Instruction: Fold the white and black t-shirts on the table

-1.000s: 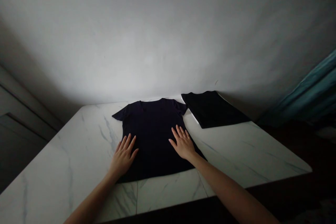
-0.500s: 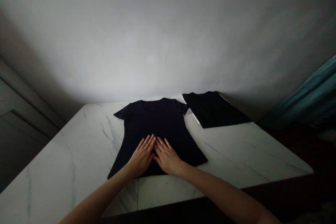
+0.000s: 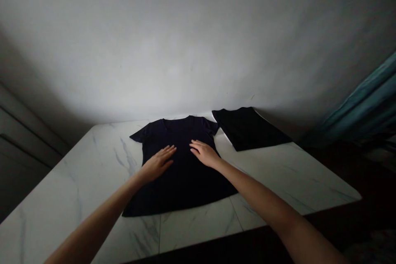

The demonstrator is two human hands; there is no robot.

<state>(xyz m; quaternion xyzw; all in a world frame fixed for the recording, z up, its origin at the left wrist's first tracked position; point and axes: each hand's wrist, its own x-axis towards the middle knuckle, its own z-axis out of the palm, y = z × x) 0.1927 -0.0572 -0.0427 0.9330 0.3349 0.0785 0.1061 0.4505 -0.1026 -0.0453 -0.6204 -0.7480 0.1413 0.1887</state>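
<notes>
A dark navy short-sleeved T-shirt (image 3: 182,192) lies spread on the marble-patterned table (image 3: 102,169), its neckline towards the wall and its hem towards me. Over the left part of its body is my left hand (image 3: 158,163), fingers stretched out and pointing inward. My right hand (image 3: 204,152) is over the right part near the side seam, also with extended fingers. A gap of dark fabric separates the two hands. Neither holds anything; whether the palms press on the cloth or hover just above it, I cannot tell.
Right of the T-shirt, a folded black cloth (image 3: 250,128) lies by the wall, a white edge showing along its left side. Behind the table rises a pale wall (image 3: 173,49). A teal curtain (image 3: 355,99) hangs at the right.
My hands were side by side near the lower middle of the T-shirt. They have moved apart and farther up it, towards the chest. The view has shifted slightly.
</notes>
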